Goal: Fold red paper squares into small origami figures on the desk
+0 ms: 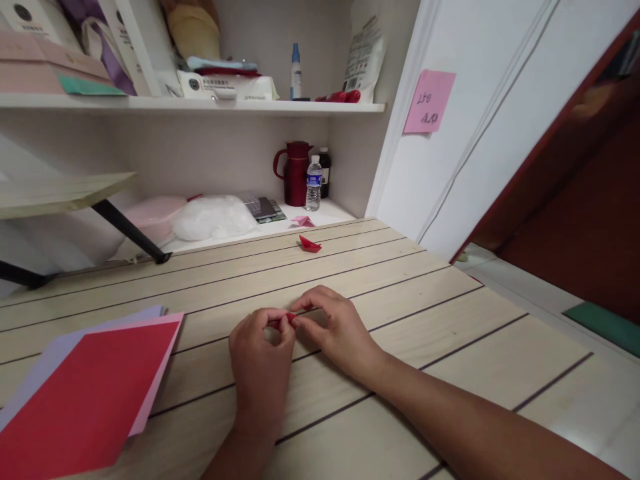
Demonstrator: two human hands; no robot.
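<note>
Between my two hands is a small piece of folded red paper [275,324], mostly covered by my fingers. My left hand [264,360] pinches it from the left with thumb and forefinger. On its right end, the thumb and forefinger of my right hand [341,328] close on the same paper. A finished-looking red paper boat [310,245] rests on the wooden table [400,293] beyond my hands. To the left lies a stack of coloured sheets with a red sheet [100,393] on top.
Behind the table, a white shelf holds a dark red jug [297,175], a water bottle [313,184] and a pink folded paper [303,221]. A small wooden stand [65,193] with black legs is at the left. A pink note [429,101] sticks to the wall.
</note>
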